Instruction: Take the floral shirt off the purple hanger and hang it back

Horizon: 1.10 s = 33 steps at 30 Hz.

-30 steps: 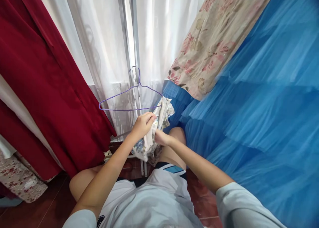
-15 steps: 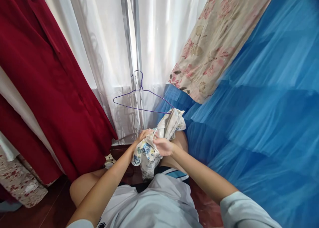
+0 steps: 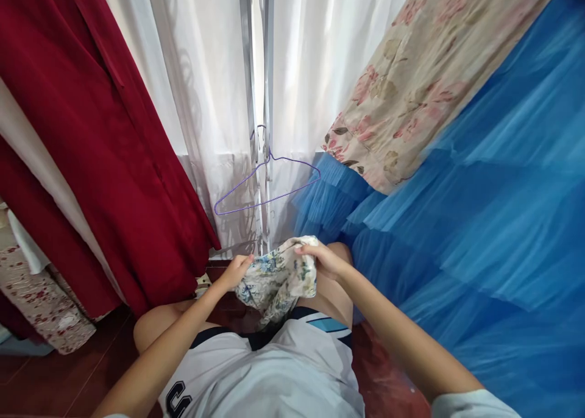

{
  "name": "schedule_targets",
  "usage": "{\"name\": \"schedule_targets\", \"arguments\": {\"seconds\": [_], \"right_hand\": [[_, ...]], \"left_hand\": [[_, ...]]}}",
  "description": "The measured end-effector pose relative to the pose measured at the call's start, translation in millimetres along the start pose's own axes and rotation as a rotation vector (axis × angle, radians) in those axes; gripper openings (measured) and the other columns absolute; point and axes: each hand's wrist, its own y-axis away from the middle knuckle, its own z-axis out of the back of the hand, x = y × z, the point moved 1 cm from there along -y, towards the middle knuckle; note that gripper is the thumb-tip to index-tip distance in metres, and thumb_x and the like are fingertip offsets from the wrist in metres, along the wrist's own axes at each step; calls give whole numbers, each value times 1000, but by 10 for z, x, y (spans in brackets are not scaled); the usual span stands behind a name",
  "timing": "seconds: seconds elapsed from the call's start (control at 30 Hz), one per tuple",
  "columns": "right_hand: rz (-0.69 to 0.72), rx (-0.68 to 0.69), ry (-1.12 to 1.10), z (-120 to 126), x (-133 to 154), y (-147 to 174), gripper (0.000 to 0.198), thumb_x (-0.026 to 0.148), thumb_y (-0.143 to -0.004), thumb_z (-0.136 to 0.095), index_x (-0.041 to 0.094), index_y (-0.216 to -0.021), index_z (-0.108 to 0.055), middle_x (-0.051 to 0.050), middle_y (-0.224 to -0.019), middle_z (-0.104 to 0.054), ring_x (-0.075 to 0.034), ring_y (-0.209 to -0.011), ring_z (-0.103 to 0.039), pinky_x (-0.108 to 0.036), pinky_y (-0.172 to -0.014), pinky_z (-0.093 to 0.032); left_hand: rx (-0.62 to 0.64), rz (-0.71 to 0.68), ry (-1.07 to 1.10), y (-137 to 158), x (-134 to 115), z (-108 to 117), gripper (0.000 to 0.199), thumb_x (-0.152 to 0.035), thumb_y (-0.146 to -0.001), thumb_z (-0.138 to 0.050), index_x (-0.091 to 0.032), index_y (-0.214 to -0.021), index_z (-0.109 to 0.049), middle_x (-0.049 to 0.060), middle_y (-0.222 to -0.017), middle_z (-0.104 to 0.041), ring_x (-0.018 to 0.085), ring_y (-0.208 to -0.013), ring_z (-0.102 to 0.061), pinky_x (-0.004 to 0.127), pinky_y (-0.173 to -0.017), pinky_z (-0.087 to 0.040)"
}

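Note:
A white floral garment (image 3: 278,278) with blue and yellow print is stretched between my two hands, above my lap. My left hand (image 3: 236,273) pinches its left edge. On the other side, my right hand (image 3: 322,258) grips the upper right part, thumb on top. The lower cloth hangs in folds toward my shorts, and its exact kind cannot be made out. Just beyond the garment, a thin purple hanger (image 3: 267,186) hangs bare and tilted, its left end lower, apart from both hands.
Dark red curtains (image 3: 114,131) hang at the left, sheer white ones (image 3: 210,70) ahead beside a grey metal upright (image 3: 256,58). A pink-flowered cloth (image 3: 393,101) and blue layered tulle (image 3: 479,211) hang close on the right. Reddish tiles (image 3: 100,360) cover the floor.
The garment has come off the hanger's right end and is now spread between my hands, which have moved apart. The hanger has swung, its left end dropping and right end rising.

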Motion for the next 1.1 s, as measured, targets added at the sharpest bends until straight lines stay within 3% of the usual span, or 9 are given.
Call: {"name": "schedule_targets", "arguments": {"seconds": [0.13, 0.27, 0.37, 0.47, 0.57, 0.73, 0.83, 0.97, 1.1], "right_hand": [[104, -254, 211, 368, 70, -220, 19, 30, -63, -74, 16, -76, -70, -4, -71, -68, -21, -68, -60, -33, -69, -48], [460, -467, 570, 502, 416, -606, 19, 27, -59, -72, 17, -73, -65, -2, -78, -64, -20, -75, -57, -30, -72, -45], [674, -536, 754, 468, 749, -924, 18, 27, -62, -66, 17, -76, -64, -4, -85, -64, -21, -83, -56, -31, -78, -44], [647, -474, 797, 456, 904, -1158, 21, 30, -67, -61, 16, -82, -64, -3, -81, -64, -18, -76, -54, -28, -70, -42], [527, -353, 871, 484, 859, -1230, 18, 30, -68, -56, 15, -74, -63, 0, -67, -59, -16, -66, -50, -26, -62, -38], [586, -360, 1013, 462, 751, -1103, 17, 26, -68, -52, 13, -66, -63, 0, -60, -55, -15, -64, -50, -25, -59, -33], [575, -340, 1008, 394, 746, -1018, 18, 26, -67, -53, 12, -68, -64, 0, -60, -55, -15, -63, -50, -24, -58, -32], [570, -339, 971, 331, 728, -927, 14, 25, -65, -51, 14, -64, -60, 1, -57, -50, -13, -59, -45, -24, -55, -30], [580, -317, 923, 258, 671, -865, 10, 23, -64, -50, 15, -62, -56, 2, -58, -48, -12, -59, -43, -24, -55, -30]], "left_hand": [[10, 23, -171, 423, 13, 572, 54, -65, -80, -59, -16, -60, -46, -2, -61, -40, 12, -62, -39, 24, -57, -30], [93, 9, -292, 625, -354, 1002, 37, -52, -79, -67, -16, -86, -60, 0, -77, -55, 15, -72, -50, 23, -62, -38], [47, -71, -439, 597, -646, 1148, 41, -42, -78, -68, -21, -112, -58, 2, -96, -62, 19, -84, -55, 26, -73, -43], [-68, -109, -435, 508, -736, 1192, 23, -34, -91, -47, -20, -105, -58, 2, -93, -62, 18, -81, -56, 27, -73, -44], [-114, -121, -407, 428, -693, 1259, 26, -31, -94, -36, -19, -85, -56, 2, -78, -59, 18, -73, -55, 28, -68, -44], [-254, -267, -914, 251, -741, 1657, 26, -17, -84, -40, -20, -82, -66, 7, -93, -69, 25, -97, -61, 39, -92, -41], [-287, -245, -1098, 69, -872, 1970, 34, -10, -75, -43, -24, -90, -71, 6, -105, -73, 27, -107, -61, 45, -101, -34], [-226, -215, -1052, -179, -1151, 2179, 31, -13, -72, -45, -23, -85, -71, 7, -100, -74, 27, -99, -64, 37, -89, -43], [-251, -315, -887, -405, -1511, 2013, 30, -14, -78, -38, -19, -86, -67, 7, -96, -71, 24, -90, -63, 31, -79, -45]]}}
